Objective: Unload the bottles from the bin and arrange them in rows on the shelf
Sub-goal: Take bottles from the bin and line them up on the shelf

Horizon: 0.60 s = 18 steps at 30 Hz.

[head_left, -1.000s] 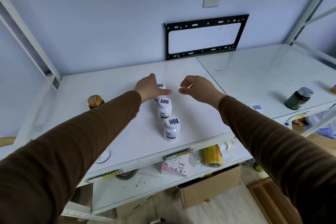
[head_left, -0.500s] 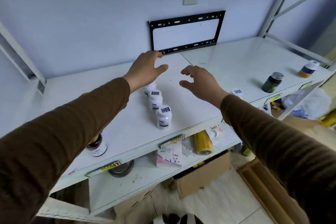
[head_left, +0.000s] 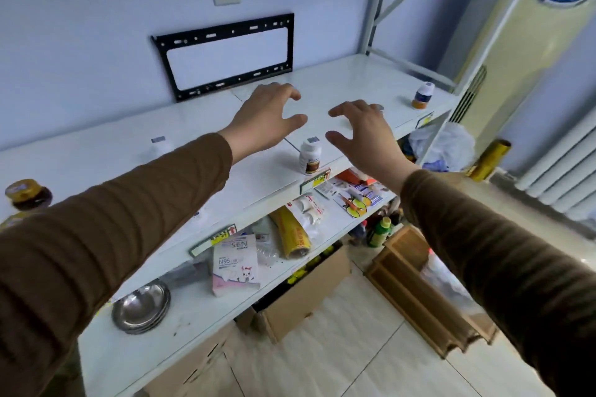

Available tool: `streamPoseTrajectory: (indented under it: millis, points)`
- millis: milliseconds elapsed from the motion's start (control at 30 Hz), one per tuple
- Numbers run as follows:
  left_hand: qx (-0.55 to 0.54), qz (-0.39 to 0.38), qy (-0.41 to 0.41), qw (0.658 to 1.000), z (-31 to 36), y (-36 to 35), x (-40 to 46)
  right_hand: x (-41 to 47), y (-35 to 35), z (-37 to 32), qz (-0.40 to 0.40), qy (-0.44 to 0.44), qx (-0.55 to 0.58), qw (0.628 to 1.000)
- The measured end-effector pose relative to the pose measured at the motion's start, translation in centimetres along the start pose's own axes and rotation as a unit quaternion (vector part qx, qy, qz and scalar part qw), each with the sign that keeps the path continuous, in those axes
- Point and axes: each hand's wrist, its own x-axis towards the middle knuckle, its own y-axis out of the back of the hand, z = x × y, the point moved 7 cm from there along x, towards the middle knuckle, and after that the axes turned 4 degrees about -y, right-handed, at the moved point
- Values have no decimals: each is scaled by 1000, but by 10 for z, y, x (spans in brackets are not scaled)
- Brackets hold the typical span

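My left hand (head_left: 266,119) and my right hand (head_left: 364,135) hover side by side above the white top shelf (head_left: 348,80), fingers spread and holding nothing. A white bottle (head_left: 309,156) with a brown label stands near the shelf's front edge, just below and between the two hands. Further left a blurred white bottle (head_left: 158,147) shows above my left sleeve, which hides whatever stands behind it. A white-capped bottle with an orange base (head_left: 423,95) stands at the shelf's right end. A dark jar with a gold lid (head_left: 27,195) is at the far left.
The lower shelf (head_left: 193,309) carries steel bowls (head_left: 142,304), an N95 mask pack (head_left: 235,263), a yellow film roll (head_left: 290,235) and small packets. On the floor are a cardboard box (head_left: 306,293) and a wooden crate (head_left: 419,284). A black bracket (head_left: 225,55) hangs on the wall.
The view has swung right along the shelf. Both hands moved right, away from the row of white bottles, and now hover over the lone white bottle.
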Motion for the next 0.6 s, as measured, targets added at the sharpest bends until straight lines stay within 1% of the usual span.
streamPoseTrajectory:
  millis: [100, 167, 233, 367, 500, 600]
  points:
    - [-2, -4, -21, 1000, 43, -25, 19, -15, 22, 42, 11, -14, -5, 1000]
    - [-12, -7, -34, 999, 85, -52, 37, -30, 42, 89, 17, -33, -19, 999]
    - [-34, -15, -41, 998, 132, -85, 54, -47, 63, 143, 10, -56, -33, 998]
    - [-42, -38, -52, 997, 214, -158, 84, -81, 97, 241, -11, -86, -47, 995]
    - [-62, -82, -62, 993, 268, -227, 104, -108, 117, 321, -22, -140, -32, 989]
    - [-58, -110, -69, 990, 291, -278, 121, -119, 118, 375, -37, -178, -24, 983]
